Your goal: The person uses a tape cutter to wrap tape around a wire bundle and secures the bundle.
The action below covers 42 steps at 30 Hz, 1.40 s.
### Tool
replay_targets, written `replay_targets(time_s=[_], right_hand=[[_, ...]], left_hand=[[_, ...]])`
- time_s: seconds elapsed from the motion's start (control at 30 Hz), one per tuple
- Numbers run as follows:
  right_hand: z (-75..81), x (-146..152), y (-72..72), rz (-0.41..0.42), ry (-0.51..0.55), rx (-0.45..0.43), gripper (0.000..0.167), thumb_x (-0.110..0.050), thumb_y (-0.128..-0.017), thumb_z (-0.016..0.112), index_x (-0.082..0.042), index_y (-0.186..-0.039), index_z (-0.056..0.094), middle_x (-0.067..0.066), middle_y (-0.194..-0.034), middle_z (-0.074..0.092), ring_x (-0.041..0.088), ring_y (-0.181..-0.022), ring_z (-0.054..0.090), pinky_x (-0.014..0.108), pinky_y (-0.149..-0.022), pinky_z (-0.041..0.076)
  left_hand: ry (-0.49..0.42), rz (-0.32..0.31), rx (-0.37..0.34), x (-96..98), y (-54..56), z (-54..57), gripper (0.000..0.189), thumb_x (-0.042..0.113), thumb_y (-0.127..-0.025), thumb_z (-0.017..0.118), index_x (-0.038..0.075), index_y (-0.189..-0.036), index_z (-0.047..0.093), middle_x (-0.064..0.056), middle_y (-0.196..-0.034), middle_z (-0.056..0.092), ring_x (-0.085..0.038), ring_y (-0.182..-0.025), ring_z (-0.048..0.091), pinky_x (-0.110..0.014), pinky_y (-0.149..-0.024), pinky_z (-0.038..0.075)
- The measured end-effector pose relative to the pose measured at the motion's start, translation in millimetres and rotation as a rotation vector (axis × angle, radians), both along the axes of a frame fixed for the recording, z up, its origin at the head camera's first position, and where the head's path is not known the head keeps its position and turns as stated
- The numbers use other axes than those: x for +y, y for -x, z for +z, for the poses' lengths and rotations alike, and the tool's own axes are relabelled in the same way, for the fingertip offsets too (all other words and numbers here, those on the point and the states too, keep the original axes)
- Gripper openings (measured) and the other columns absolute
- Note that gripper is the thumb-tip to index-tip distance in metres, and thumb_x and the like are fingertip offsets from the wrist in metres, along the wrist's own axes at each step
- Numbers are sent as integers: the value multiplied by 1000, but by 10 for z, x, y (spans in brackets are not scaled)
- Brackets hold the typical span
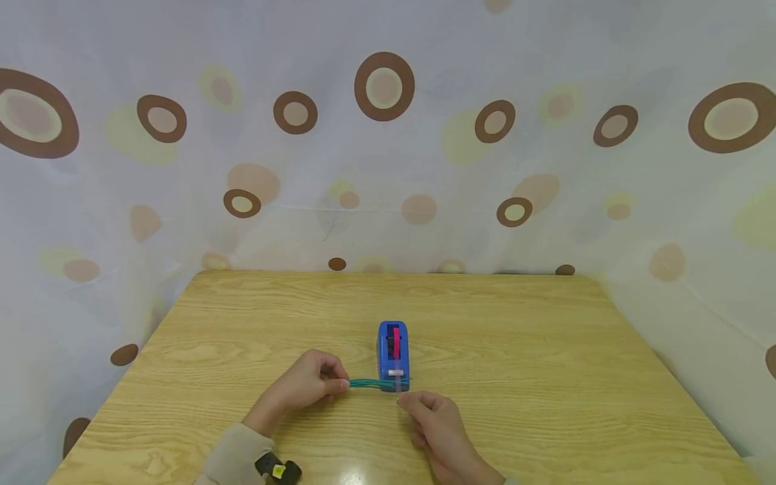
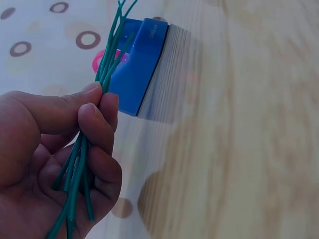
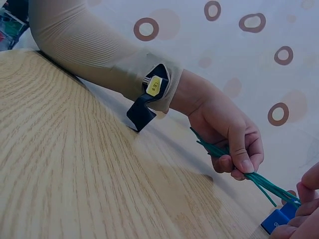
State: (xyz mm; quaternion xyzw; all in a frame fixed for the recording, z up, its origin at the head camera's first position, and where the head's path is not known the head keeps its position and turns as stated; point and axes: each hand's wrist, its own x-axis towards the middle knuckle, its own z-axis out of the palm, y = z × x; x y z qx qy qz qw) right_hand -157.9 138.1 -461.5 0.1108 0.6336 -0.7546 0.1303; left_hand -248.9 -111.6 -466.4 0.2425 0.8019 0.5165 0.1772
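Observation:
My left hand (image 1: 309, 380) pinches a bundle of thin green wire-like strands (image 1: 366, 383) between thumb and fingers. In the left wrist view the strands (image 2: 75, 184) run through the grip, with loose ends fanning out on both sides. Their far ends lie across the front of a blue tape dispenser (image 1: 384, 357) with a pink roll core (image 1: 397, 342). From its cutter a strip of tape (image 1: 398, 386) comes forward to my right hand (image 1: 439, 428), whose thumb and forefinger pinch its end. Only part of the right hand (image 3: 306, 214) enters the right wrist view.
The dispenser stands on a wood-grain table (image 1: 515, 337). Behind and beside the table hangs a pale curtain (image 1: 448, 175) with brown ring patterns. A dark strap with a yellow label (image 1: 279, 470) sits on the left sleeve's cuff.

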Motion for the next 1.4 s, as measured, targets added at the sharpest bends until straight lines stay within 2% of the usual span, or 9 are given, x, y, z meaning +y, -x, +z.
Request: replay_targets(time_s=[0.4, 0.63, 1.03, 1.4], right_hand=[[-20, 0, -2, -6, 5, -14, 20, -21, -94, 68, -1, -93, 71, -6, -60, 36, 9, -56, 34, 22, -51, 31], [-20, 15, 15, 8, 15, -8, 19, -21, -94, 68, -4, -87, 70, -6, -59, 36, 9, -56, 33, 22, -51, 30], [-20, 19, 18, -1, 3, -18, 20, -22, -95, 68, -2, -93, 72, -5, -61, 37, 11, -60, 35, 22, -53, 31], [-21, -9, 18, -3, -8, -30, 20, -22, -95, 68, -2, -90, 71, -5, -61, 36, 11, -60, 35, 23, -53, 30]], left_hand=[[-8, 4, -7, 45, -8, 4, 9, 6, -93, 68, 1, -85, 69, -8, -74, 65, -16, -60, 56, -25, -54, 45], [1, 23, -7, 61, -3, 23, 8, 7, -93, 68, 2, -86, 69, -7, -73, 64, -15, -59, 56, -25, -54, 46], [-1, 10, 12, 108, -5, 24, 8, 6, -93, 68, 2, -86, 70, -4, -73, 64, -14, -60, 57, -24, -54, 46], [-9, 1, 23, 163, -18, 6, 8, 5, -92, 68, 3, -85, 70, -3, -72, 65, -13, -59, 58, -23, -53, 45]])
